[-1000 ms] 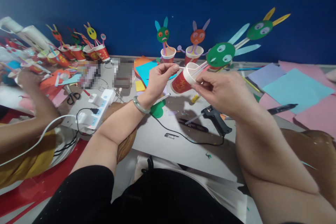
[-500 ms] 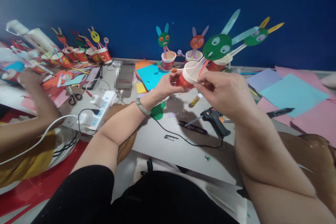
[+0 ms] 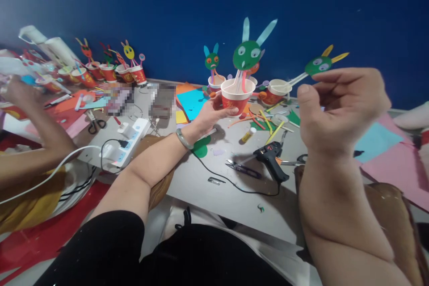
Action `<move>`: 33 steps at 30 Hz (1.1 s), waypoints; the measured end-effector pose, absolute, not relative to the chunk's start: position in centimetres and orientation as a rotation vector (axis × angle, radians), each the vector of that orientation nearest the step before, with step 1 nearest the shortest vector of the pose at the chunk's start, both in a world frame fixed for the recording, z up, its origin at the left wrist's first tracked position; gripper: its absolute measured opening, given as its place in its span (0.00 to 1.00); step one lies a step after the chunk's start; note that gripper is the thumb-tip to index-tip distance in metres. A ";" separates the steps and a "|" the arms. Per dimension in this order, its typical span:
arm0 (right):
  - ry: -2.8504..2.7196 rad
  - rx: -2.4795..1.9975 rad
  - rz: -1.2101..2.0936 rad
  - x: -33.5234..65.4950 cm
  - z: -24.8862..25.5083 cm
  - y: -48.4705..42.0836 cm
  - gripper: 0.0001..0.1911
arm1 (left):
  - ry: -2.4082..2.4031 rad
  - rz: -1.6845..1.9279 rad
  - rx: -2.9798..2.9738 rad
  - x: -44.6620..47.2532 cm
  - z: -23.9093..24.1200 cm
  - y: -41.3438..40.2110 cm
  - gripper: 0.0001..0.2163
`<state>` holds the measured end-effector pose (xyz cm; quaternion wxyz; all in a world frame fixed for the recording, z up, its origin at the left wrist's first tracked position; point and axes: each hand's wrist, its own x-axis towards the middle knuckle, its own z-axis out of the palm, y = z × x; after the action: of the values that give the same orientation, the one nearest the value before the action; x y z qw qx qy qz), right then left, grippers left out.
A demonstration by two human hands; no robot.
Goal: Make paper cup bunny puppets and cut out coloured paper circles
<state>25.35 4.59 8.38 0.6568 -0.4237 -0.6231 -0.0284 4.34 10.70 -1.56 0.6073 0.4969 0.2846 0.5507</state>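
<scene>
My left hand [image 3: 209,118] grips a red and white paper cup [image 3: 234,103] from its left side, thumb across the front. Out of the cup rises a green paper head [image 3: 247,56] with white eyes and two pale blue ears, carried on white and reddish stems. My right hand [image 3: 342,109] is raised to the right, fingers loosely curled and thumb apart, with nothing seen between them. Just behind it leans another green head [image 3: 318,66] with yellow ears, its stems running to a second paper cup [image 3: 277,94].
A black glue gun [image 3: 272,158], small thread snips [image 3: 243,169] and a glue stick [image 3: 248,135] lie on the table. Several finished cup figures stand along the blue wall. To the left are a power strip [image 3: 134,140], scissors [image 3: 95,121] and another person's arm [image 3: 50,129].
My right hand has let go of the cup and moved up and right. The cup, still in my left hand, now stands more upright, its green head shifted left.
</scene>
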 end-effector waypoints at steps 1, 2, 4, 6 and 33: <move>-1.408 -0.963 -0.059 25.3 8.4 4.5 0.09 | 0.662 1.277 1.148 4.3 -1.6 10.7 0.38; -1.413 -0.973 -0.043 25.2 8.4 4.4 0.08 | 0.666 1.278 1.150 4.3 -1.6 10.8 0.38; -1.419 -0.961 -0.036 25.1 8.5 4.3 0.07 | 0.675 1.279 1.147 4.3 -1.6 10.9 0.38; -1.399 -0.923 -0.068 25.2 8.4 4.5 0.07 | 0.705 1.290 1.127 4.2 -1.7 11.0 0.37; -2.099 -1.271 0.080 24.1 3.8 5.3 0.17 | 0.868 1.297 1.328 4.5 -4.0 12.0 0.33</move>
<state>24.08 5.32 3.83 0.3365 -0.4876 -0.8050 0.0306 4.52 11.99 -3.99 0.5196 0.5538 0.3618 0.5408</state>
